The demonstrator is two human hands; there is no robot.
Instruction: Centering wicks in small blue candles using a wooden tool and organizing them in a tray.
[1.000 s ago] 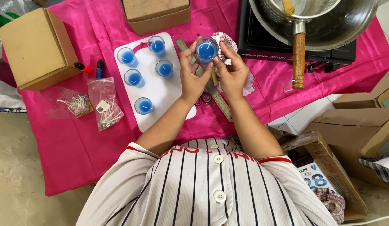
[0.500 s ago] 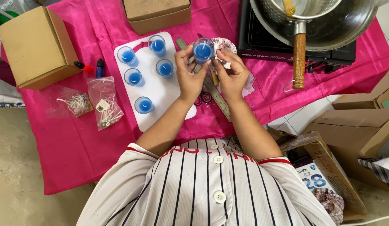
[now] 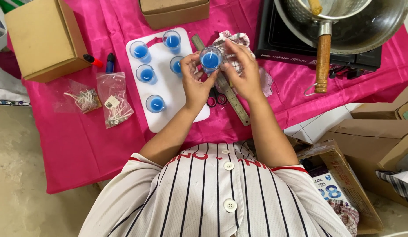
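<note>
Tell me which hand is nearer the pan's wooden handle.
Right. The right hand is between the small glass and the wooden handle; the left hand is on the glass's far side.

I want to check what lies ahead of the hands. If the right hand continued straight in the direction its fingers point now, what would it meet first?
The right hand points up and left in the picture, with its fingers on the small glass of blue wax. Past that, the metal ruler and the white board lie in line, though depth is unclear.
</note>
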